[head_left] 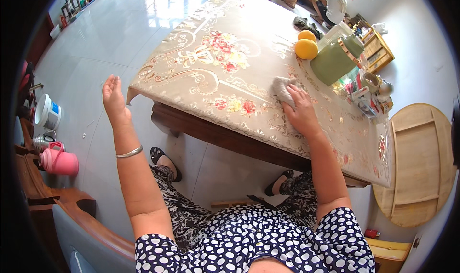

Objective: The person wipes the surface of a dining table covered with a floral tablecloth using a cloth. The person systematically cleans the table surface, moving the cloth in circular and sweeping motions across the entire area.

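Observation:
My right hand (302, 111) presses a crumpled greyish-white cloth (283, 92) onto the table, its fingers closed over the cloth's right side. The table (177, 98) wears a shiny beige tablecloth with red and yellow flowers and scrolls. Off the table's left corner, my left hand (116, 99) is raised in the air with its fingers stretched out and nothing in it. A silver bangle (129, 152) circles that wrist. Beyond the cloth stand two orange-yellow round fruits (305, 49) and a large green jug (337, 60) with a pinkish-gold band.
Small containers and packets (366, 93) crowd the table's right edge. A round wooden board (416, 165) leans at the right wall. On the floor to the left are a pink jug (60, 161) and a white bucket (48, 112). Another person (334, 7) sits at the far right.

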### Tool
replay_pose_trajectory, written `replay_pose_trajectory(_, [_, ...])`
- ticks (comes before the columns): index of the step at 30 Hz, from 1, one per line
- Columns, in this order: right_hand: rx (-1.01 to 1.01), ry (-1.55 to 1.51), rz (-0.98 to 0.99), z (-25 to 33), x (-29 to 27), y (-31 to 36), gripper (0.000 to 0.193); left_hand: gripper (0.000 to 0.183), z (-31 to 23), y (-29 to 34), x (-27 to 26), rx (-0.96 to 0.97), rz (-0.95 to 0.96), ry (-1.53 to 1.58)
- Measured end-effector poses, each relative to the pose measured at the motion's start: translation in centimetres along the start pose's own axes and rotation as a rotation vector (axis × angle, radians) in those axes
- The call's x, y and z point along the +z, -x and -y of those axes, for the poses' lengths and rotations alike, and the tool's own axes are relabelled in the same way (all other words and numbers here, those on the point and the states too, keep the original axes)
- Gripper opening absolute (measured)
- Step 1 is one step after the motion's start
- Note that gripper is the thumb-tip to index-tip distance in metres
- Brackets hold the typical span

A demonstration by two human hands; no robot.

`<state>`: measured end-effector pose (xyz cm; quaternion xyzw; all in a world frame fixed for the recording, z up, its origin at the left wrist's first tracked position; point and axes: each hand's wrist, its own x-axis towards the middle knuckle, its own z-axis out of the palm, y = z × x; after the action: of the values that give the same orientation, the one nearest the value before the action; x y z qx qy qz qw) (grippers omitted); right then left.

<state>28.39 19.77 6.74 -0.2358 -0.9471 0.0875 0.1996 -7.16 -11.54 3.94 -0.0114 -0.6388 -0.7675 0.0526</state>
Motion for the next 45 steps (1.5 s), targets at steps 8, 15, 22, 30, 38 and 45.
replay_pose_trajectory(8, [-0.12,-0.058,0.175,10.3,4.9,-7.4,0.052,0.037,0.2,-0.4,-0.6,-0.022,0.003,0.03])
replay_pose_trajectory(15, [-0.342,-0.134,0.256,20.6,10.2,-11.0,0.054,0.039,-0.4,-0.3,-0.4,-0.023,-0.016,0.016])
replay_pose_trajectory(22, [-0.391,-0.203,0.315,21.6,10.6,-13.9,0.052,0.036,-0.4,-0.6,-0.6,-0.054,-0.022,0.003])
replay_pose_trajectory(30, [-0.092,-0.105,0.193,10.4,6.3,-11.5,0.05,0.04,-0.7,-0.3,-0.1,-0.041,-0.012,0.001])
replay_pose_trajectory(38, [0.054,-0.045,0.012,-2.5,-1.2,0.3,0.049,0.038,0.2,-0.4,0.5,-0.05,0.016,-0.029])
replay_pose_trajectory(45, [0.558,0.096,-0.158,-16.9,-8.4,14.4,0.044,0.04,0.0,0.3,1.2,-0.027,0.022,-0.026])
